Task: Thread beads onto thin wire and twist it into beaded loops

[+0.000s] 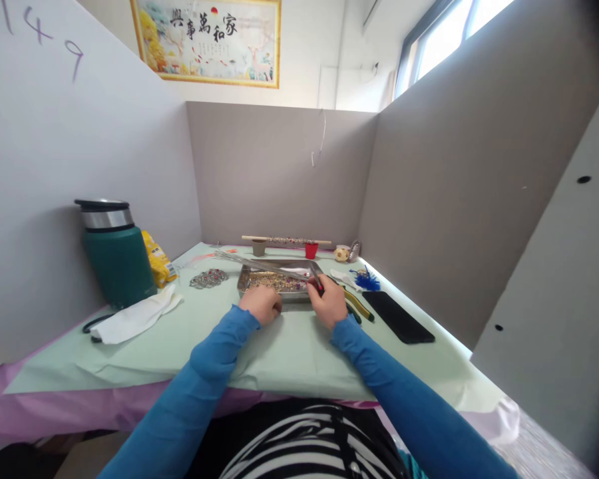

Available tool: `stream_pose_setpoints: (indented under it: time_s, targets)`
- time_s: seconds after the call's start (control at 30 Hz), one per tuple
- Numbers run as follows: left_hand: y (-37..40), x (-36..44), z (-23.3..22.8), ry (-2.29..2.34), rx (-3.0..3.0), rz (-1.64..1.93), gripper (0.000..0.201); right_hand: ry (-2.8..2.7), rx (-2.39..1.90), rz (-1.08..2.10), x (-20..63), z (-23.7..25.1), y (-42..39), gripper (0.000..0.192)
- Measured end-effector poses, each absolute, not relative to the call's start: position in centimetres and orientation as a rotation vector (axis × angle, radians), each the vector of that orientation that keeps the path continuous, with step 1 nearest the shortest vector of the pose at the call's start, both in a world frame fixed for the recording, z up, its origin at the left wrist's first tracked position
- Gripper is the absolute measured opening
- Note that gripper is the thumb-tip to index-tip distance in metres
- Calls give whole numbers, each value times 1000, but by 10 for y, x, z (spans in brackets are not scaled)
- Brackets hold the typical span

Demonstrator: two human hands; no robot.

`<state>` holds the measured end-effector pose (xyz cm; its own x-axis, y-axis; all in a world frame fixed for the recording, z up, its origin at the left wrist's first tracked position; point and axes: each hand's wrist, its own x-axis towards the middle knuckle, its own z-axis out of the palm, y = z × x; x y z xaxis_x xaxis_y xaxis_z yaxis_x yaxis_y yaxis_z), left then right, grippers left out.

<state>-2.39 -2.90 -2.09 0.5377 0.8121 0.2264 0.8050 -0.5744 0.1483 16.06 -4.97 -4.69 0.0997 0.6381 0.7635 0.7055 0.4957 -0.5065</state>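
A metal tray (pixel 299 297) filled with small gold, silver and purple beads (pixel 274 282) lies in front of me. At its near rim my left hand (pixel 262 304) is curled closed, its fingertips turned down; what they hold, if anything, is hidden. My right hand (pixel 329 301) is pinched closed over the tray's right corner. A bundle of thin metal wires (pixel 259 265) slants across the tray, fanned at the left and converging at my right fingers. A short dark strip also shows by those fingers, too small to name. Yellow-and-black handled pliers (pixel 360 306) lie beside my right hand.
A black phone (pixel 398 317) and a blue tasselled piece (pixel 367 280) lie right. Behind the tray, a beaded stick (pixel 287 240) spans a grey cup (pixel 258 248) and a red cup (pixel 311 251). Left are beaded wirework (pixel 209 278), a green bottle (pixel 117 263) and white tissue (pixel 137 315).
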Motion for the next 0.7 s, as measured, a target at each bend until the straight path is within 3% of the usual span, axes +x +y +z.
stream_pose_setpoints:
  time_s: [0.37,0.53,0.7]
  targets:
    - [-31,-20,-23,1284,2766,372,19,-1623,-1356,-183,161,-51,-45,15]
    - [-33,-20,-24,1305,2666,431,33,-1648,-1458,-277,162,-52,-43,16]
    - [-31,-19,-29,1256,2741,350,20,-1651,-1569,-328,162,-52,-40,15]
